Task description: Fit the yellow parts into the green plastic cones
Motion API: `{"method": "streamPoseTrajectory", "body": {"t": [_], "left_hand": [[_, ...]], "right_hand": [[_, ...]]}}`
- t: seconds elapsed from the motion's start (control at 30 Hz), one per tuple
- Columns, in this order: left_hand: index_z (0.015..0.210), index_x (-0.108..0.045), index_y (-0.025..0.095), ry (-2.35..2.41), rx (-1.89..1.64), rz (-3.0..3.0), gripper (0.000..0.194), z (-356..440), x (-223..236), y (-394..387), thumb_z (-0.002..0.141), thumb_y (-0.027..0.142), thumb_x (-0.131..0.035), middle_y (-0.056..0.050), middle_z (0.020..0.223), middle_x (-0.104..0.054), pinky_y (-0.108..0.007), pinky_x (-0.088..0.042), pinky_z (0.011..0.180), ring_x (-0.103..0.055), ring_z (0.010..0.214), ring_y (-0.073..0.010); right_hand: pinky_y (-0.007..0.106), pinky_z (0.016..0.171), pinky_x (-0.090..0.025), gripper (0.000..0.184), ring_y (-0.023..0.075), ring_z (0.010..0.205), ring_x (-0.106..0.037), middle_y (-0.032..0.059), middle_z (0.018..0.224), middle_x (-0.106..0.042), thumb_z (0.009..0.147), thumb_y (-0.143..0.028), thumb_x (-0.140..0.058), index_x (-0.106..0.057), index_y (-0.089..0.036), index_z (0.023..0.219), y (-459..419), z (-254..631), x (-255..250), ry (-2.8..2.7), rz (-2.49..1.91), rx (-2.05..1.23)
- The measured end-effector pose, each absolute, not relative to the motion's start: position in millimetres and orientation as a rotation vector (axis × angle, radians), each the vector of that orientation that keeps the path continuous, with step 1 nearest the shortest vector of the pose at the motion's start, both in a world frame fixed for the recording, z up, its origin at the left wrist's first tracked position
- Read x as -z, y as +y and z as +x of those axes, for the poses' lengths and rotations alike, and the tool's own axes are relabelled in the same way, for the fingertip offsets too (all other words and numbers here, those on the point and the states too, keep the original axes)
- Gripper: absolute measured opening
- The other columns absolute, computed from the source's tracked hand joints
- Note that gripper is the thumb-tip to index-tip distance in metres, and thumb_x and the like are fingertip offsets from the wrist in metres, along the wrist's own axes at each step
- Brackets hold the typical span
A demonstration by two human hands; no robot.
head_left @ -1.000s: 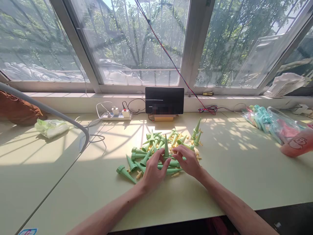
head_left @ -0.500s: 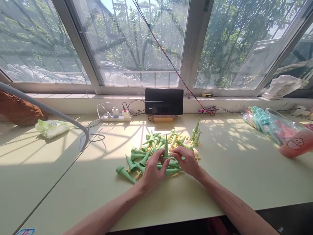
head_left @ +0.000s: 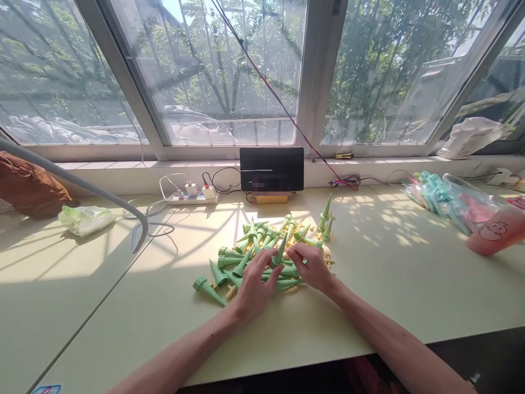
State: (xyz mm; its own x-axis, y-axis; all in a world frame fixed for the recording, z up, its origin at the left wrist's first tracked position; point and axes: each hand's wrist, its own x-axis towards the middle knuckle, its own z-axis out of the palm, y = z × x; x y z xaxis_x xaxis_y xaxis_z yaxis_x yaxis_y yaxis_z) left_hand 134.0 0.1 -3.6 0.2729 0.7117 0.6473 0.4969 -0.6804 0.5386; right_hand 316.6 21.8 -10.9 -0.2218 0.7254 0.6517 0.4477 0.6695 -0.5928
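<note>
My left hand grips a green plant watering spike by its wide base, thumb and fingers around it. The spike points up and leans a little right. Close beside it, my right hand is closed with thumb and fingertips pinched together; what they hold, if anything, is too small to make out. Around both hands lies a pile of green spikes mixed with small cream-coloured valve pieces. Behind the right hand, a spike stands upright.
A dark tablet stands on a small block at the back. Left of it are a power strip with plugs and a grey curved tube. A pink drink cup and bagged teal items lie at the right.
The held spike has tipped from upright to a slight rightward lean. My right fingertips remain close to it. The whole view has shifted slightly.
</note>
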Motion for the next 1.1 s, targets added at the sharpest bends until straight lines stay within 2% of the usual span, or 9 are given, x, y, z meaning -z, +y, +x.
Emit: {"method": "streamPoseTrajectory", "body": {"t": [0.23,0.4,0.6,0.73,0.9,1.1], "left_hand": [[0.115,-0.055,0.021,1.188,-1.408,2.329,0.027,131,10,1,0.089,0.023,-0.062,-0.003,0.094,-0.066,-0.025,-0.054,0.074,-0.063,0.080,-0.0137],[0.117,-0.055,0.019,1.215,-1.487,2.263,0.030,129,15,1,0.088,0.024,-0.063,-0.004,0.096,-0.067,-0.025,-0.055,0.074,-0.065,0.080,-0.0139],[0.116,-0.055,0.019,1.217,-1.507,2.218,0.030,130,15,-1,0.088,0.024,-0.064,-0.004,0.096,-0.068,-0.025,-0.056,0.074,-0.066,0.081,-0.0140],[0.114,-0.055,0.019,1.242,-1.485,2.178,0.029,130,15,-2,0.088,0.025,-0.063,-0.003,0.095,-0.068,-0.025,-0.056,0.074,-0.066,0.081,-0.0144],[0.112,-0.056,0.019,1.267,-1.395,2.158,0.026,129,13,-6,0.089,0.027,-0.062,-0.004,0.096,-0.068,-0.027,-0.055,0.074,-0.066,0.083,-0.0161],[0.113,-0.056,0.019,1.286,-1.356,2.147,0.025,127,15,-9,0.090,0.028,-0.060,-0.005,0.095,-0.069,-0.027,-0.055,0.073,-0.066,0.082,-0.0165]], "right_hand": [[0.022,0.058,-0.045,0.013,0.0112,0.063,-0.055,0.0015,0.077,-0.063,0.096,-0.024,-0.053,-0.064,-0.018,0.094,18,314,7,-1.801,-0.878,-0.426],[0.023,0.057,-0.050,0.022,0.0114,0.068,-0.058,0.0049,0.095,-0.065,0.094,-0.021,-0.056,-0.060,-0.022,0.116,13,312,6,-1.782,-0.827,-0.460],[0.022,0.052,-0.050,0.026,0.0108,0.065,-0.057,0.0049,0.093,-0.062,0.094,-0.019,-0.056,-0.060,-0.023,0.119,14,312,15,-1.854,-0.813,-0.414],[0.023,0.056,-0.052,0.028,0.0106,0.066,-0.058,0.0046,0.094,-0.064,0.094,-0.016,-0.056,-0.061,-0.024,0.120,16,313,18,-1.847,-0.802,-0.313],[0.023,0.062,-0.053,0.027,0.0133,0.077,-0.063,0.0053,0.093,-0.066,0.093,-0.014,-0.058,-0.065,-0.024,0.117,17,314,16,-1.858,-0.770,-0.211],[0.024,0.063,-0.053,0.025,0.0134,0.076,-0.063,0.0049,0.091,-0.067,0.092,-0.015,-0.059,-0.066,-0.023,0.115,16,312,20,-1.857,-0.781,-0.197]]}}
